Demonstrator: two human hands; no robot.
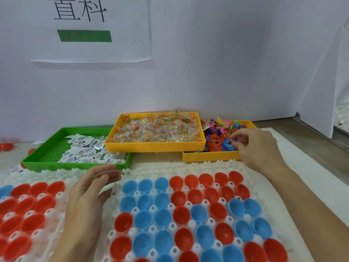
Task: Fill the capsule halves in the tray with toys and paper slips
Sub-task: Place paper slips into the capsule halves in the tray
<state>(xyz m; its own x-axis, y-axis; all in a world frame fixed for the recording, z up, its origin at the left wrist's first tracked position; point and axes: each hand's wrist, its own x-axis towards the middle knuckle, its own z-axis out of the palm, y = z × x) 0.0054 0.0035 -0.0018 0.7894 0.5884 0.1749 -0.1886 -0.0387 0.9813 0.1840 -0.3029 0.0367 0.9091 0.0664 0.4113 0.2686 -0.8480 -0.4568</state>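
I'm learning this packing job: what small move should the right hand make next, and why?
Probably pinch one toy and lift it out: the right hand has its fingers curled into the toy bin, while the capsule halves look empty.

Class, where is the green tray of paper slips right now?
In the head view, the green tray sits back left, beyond the left hand, its right end tucked under the yellow tray of beads.

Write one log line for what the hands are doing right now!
right hand: fingers curled in toy bin | left hand: open, hovering at white capsule tray | capsule halves: look empty
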